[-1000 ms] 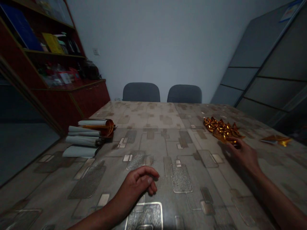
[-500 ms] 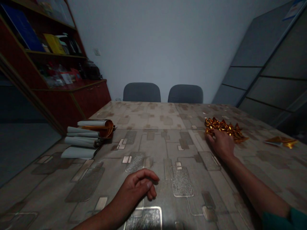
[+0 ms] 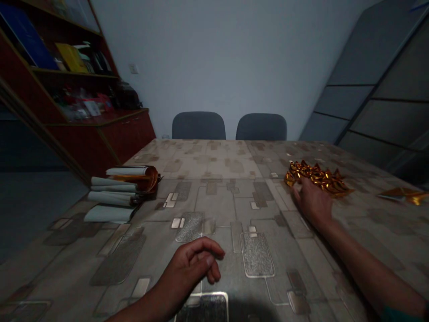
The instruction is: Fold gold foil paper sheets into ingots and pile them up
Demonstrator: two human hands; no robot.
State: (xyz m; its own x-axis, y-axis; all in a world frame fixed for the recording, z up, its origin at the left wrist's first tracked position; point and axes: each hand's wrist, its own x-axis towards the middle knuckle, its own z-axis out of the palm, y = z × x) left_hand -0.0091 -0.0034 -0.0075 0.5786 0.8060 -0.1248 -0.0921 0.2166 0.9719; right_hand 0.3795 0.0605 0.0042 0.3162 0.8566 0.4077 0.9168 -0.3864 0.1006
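My right hand reaches over the right part of the table, at the near left end of a cluster of shiny folded gold-foil pieces. Its thumb and forefinger are apart, close to one piece; whether they touch it I cannot tell. Nothing shows between them, and the other fingers are partly hidden. Near the front edge, my left hand rests with fingers loosely bent and apart, holding nothing. Off to the left lie folded stacks of gold-and-white paper. Another gold-foil piece lies alone at the far right.
A patterned cloth covers the table. Two grey chairs stand behind it against the wall. Along the left is a red-brown cabinet with shelves of mixed items. Grey panelled doors rise on the right.
My right hand has drawn slightly back and right from the nearest gold-foil piece. The left hand has hardly moved. The whole view has shifted a little.
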